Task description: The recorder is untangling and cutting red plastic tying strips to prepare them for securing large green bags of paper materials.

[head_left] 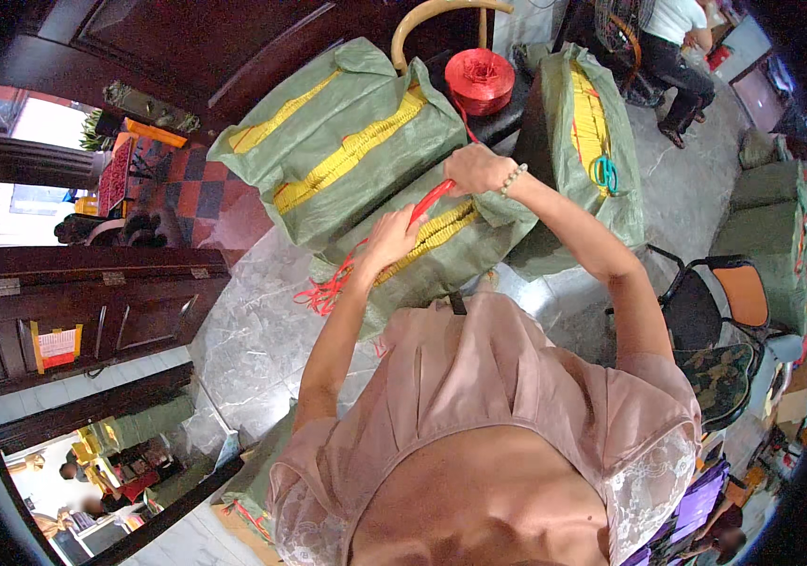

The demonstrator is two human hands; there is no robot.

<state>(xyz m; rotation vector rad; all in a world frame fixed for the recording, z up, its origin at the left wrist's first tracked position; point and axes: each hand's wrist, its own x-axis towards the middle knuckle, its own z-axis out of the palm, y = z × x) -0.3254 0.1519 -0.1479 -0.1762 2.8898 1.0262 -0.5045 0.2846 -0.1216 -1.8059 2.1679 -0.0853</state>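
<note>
Nearest, the left hand (388, 238) is closed around red plastic twine (433, 201), a bunch of loose red ends hanging beside that wrist. Just beyond it, the right hand (481, 172), a beaded bracelet (514, 179) at its wrist, is also curled shut on the twine, which runs taut between the two fists. Both are above the front green woven sack (432, 272), where yellow contents show through a long gap.

Past the right hand, the strand leads up to a red twine spool (480, 81) on the dark seat of a wooden chair (407, 30). So the length looks drawn out but not yet cut; no finished tie can be made out on the front sack. The rear left sack (328, 139) and right sack (557, 141) also show yellow; a teal cord coil (603, 175) lies on the latter. Farthest off, a person (672, 66) sits.
</note>
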